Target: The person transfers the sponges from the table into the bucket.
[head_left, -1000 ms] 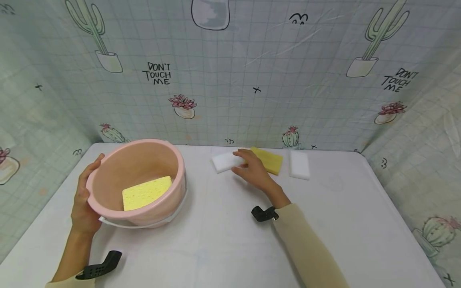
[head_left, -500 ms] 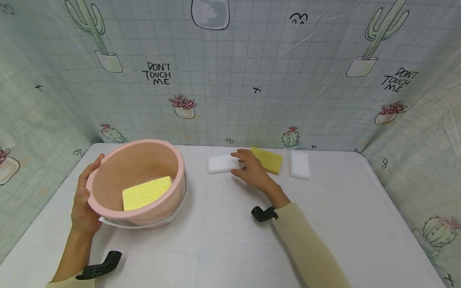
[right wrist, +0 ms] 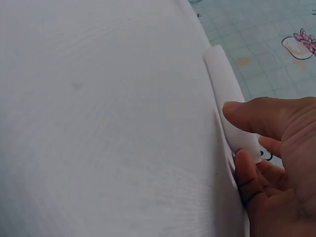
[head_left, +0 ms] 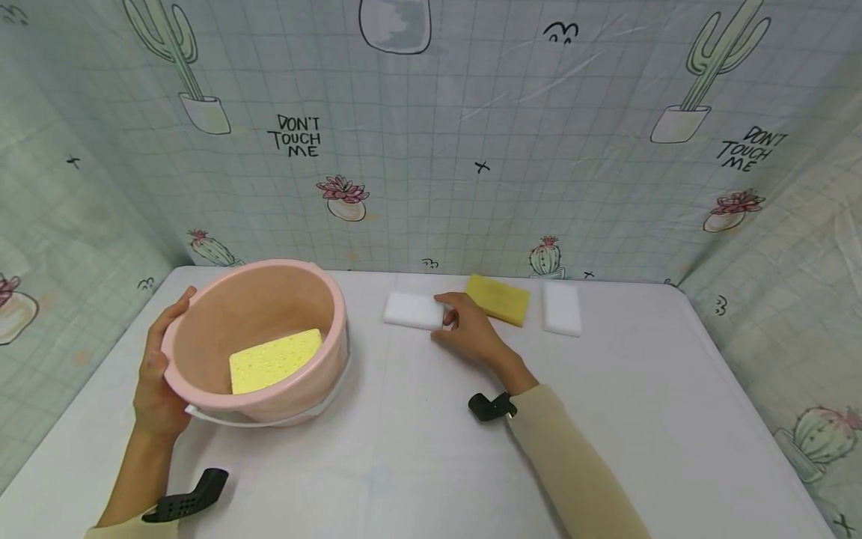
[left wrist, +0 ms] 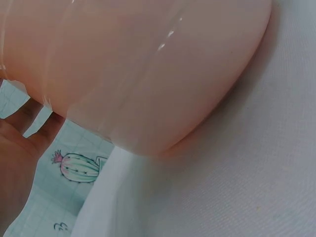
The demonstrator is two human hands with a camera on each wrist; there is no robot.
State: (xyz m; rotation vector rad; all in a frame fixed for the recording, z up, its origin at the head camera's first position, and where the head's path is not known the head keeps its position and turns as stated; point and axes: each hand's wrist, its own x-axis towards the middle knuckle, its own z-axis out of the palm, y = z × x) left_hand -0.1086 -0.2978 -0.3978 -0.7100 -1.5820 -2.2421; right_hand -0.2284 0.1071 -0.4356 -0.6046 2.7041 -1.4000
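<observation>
On the left of the head view stands a pink bucket point(head_left: 254, 329) with a yellow sponge point(head_left: 274, 361) inside and its white handle point(head_left: 269, 423) hanging in front. My left hand point(head_left: 156, 374) holds the bucket's left side at the rim; its fingers also show against the wall in the left wrist view. Towards the back, my right hand point(head_left: 471, 329) pinches the right end of a white sponge point(head_left: 413, 311). In the right wrist view the thumb point(right wrist: 252, 114) lies on one side of this sponge, with the other fingers partly hidden around its near end.
A darker yellow sponge or folded cloth point(head_left: 498, 299) lies just behind my right hand. Farther right is a second white sponge point(head_left: 561, 308). The white table point(head_left: 404, 464) meets a patterned curtain point(head_left: 431, 150) at the back and sides.
The white sponge has turned on the table and shifted slightly left, from slanted to nearly level. My right hand has come a little nearer and closed about its end. The left hand keeps its place.
</observation>
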